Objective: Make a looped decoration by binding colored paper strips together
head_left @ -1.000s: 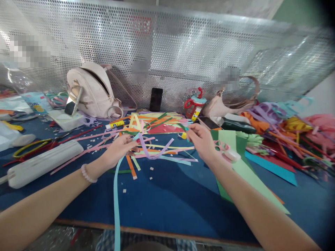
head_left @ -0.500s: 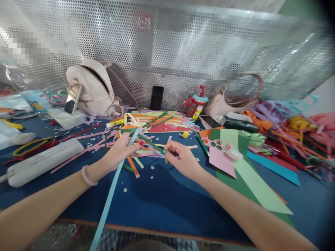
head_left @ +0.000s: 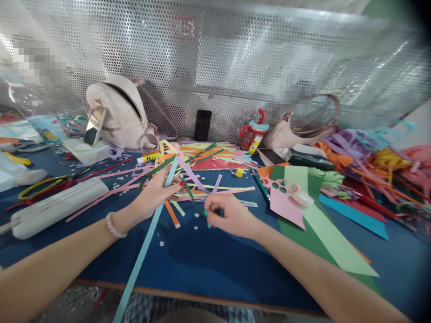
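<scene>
My left hand point(head_left: 160, 192) is closed around a bunch of joined coloured paper strips near the middle of the table. From it a long light blue strip point(head_left: 143, 253) runs down past the table's front edge. A purple strip point(head_left: 191, 174) slants right from the same bunch, and a yellow one point(head_left: 162, 148) bends above it. A narrow green paper strip point(head_left: 190, 190) hangs between my hands. Its lower end is blurred near the fingertips of my right hand point(head_left: 227, 213), which are pinched together just right of it.
Loose strips lie on a red sheet point(head_left: 205, 165) behind my hands. Scissors point(head_left: 43, 187) and a white power strip point(head_left: 60, 208) lie left; green card point(head_left: 296, 224) and pink punched paper point(head_left: 286, 206) lie right. A backpack point(head_left: 117, 116), phone point(head_left: 203, 125) and cup point(head_left: 252, 134) stand at the back.
My right hand has moved slightly down and left, bringing the green strip's end lower, so that it slopes more steeply. My left hand stays nearly in place with the bunch.
</scene>
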`<state>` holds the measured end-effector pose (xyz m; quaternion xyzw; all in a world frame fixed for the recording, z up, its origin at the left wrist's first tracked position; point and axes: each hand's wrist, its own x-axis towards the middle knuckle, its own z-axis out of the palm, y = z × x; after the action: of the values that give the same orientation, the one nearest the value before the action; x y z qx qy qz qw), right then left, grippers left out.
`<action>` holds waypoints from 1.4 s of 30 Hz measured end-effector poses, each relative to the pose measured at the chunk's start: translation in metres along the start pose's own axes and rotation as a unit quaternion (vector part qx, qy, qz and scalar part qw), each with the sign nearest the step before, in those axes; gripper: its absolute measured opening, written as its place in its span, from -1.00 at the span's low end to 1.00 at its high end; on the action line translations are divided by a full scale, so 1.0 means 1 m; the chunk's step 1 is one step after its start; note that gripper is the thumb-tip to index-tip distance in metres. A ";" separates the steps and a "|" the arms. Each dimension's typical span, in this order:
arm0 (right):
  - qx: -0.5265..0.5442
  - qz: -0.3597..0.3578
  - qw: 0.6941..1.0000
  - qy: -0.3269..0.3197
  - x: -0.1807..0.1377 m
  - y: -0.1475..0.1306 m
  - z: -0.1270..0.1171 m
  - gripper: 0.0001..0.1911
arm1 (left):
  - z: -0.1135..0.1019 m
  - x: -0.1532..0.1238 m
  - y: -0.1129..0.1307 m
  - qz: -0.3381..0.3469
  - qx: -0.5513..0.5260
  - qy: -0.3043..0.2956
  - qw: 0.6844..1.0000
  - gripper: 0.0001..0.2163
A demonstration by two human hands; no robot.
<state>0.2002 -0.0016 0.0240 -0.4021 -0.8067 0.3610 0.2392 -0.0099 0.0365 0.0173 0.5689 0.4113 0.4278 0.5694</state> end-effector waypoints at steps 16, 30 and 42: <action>0.084 0.046 0.995 0.030 0.005 0.000 0.018 -0.80 | 0.010 -0.012 0.001 -0.009 0.157 -0.101 0.982 -0.85; -0.222 -0.277 0.898 0.259 0.001 0.006 0.016 -0.85 | 0.016 -0.024 0.005 0.074 0.308 -0.122 0.941 -0.83; -0.221 -0.250 0.905 0.262 -0.001 0.002 0.018 -0.85 | 0.017 -0.027 0.001 0.161 0.365 -0.093 0.912 -0.83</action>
<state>0.1897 -0.0085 0.0111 -0.3095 -0.8483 -0.0169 0.4293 -0.0021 0.0054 0.0182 0.8331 0.3865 0.2786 0.2810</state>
